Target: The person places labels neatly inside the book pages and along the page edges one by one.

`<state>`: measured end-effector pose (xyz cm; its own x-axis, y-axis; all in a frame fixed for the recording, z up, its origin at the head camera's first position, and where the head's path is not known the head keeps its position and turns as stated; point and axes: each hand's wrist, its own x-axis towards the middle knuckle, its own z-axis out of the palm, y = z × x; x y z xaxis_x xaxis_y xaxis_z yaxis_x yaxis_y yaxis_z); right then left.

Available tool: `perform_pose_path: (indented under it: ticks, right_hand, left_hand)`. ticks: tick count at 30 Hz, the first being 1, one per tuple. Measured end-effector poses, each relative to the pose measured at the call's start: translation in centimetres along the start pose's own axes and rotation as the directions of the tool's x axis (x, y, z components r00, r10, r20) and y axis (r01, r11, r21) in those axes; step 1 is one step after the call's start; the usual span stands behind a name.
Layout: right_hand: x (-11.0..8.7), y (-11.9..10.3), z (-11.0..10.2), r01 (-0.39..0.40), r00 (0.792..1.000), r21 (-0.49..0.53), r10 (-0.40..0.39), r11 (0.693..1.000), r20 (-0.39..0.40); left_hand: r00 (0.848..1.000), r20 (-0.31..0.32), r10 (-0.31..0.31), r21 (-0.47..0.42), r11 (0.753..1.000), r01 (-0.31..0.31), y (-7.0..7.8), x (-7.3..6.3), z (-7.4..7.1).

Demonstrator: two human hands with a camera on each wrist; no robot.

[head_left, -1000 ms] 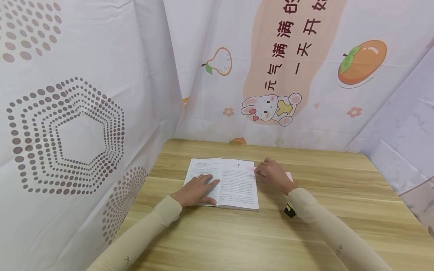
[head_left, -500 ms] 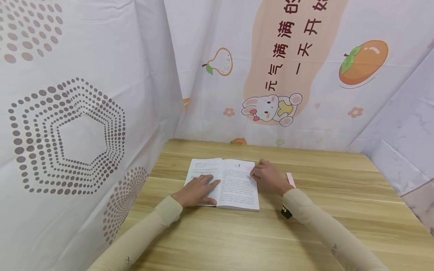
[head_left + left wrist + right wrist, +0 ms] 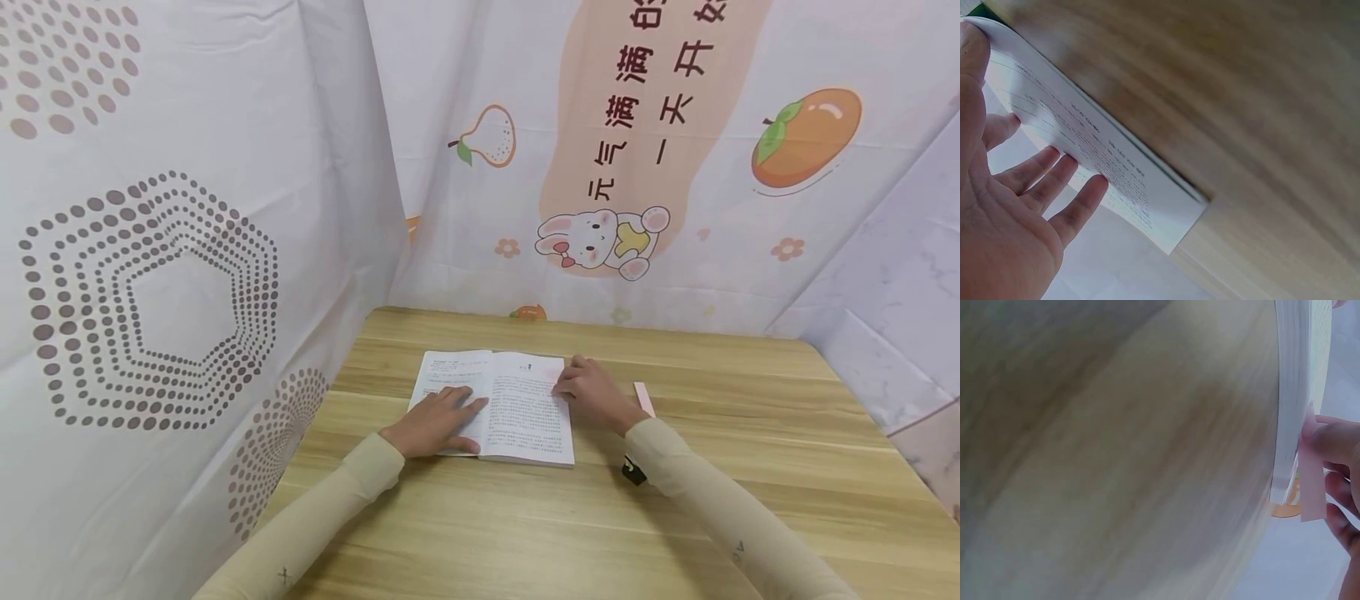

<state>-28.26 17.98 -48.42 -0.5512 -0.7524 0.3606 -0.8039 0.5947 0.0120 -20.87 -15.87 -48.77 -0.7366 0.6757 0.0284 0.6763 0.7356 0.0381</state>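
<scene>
White cloth is hung on every visible side: a left cloth printed with brown dots, a back cloth with a rabbit, fruit and dark characters, a marbled right cloth. A wood-grained table is seen across the lower half of the head view.

Open book laid on the table, just below the centre of the frame; printed text is carried on both pages. Left page is partly covered by the left hand, laid flat with fingers spread; in the left wrist view its fingertips are set on the paper.

Right hand is placed at the book's right edge, fingers bent. In the right wrist view, far right, a pink strip is pinched there, its lower end sticking out past the page edge. A pinkish patch is seen at the right page's upper corner; whether it is part of that strip cannot be told.

Second pale pink piece noted right of the book, partly hidden by the right arm. Small black object, yellow-marked, lies below the right cuff; its kind cannot be made out.
</scene>
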Motion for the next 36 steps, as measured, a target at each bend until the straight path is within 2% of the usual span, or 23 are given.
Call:
perform_pose_path:
  ticks: [10, 15, 22, 36]
  right_hand:
    - [0.6, -0.3, -0.5, 0.097, 0.990, -0.066, -0.089, 0.993, 0.113]
    - [0.7, -0.6, -0.4, 0.060, 0.992, -0.034, -0.055, 0.998, 0.114]
    - [1.1, -1.1, -0.1, -0.010, 0.990, -0.041, 0.016, 0.999, 0.140]
    - [0.8, -1.0, -0.3, 0.015, 0.993, 0.015, -0.017, 1.000, 0.118]
  left_hand:
    - [1.000, 0.015, -0.013, -0.018, 1.000, 0.013, -0.3, 0.1, 0.5]
    - [1.000, 0.010, -0.009, -0.004, 1.000, 0.009, -0.3, 0.1, 0.5]
    - [1.000, 0.014, -0.012, -0.023, 1.000, 0.012, -0.1, 0.1, 0.4]
    - [1.000, 0.012, 0.000, -0.018, 1.000, 0.000, 0.0, 0.2, 0.1]
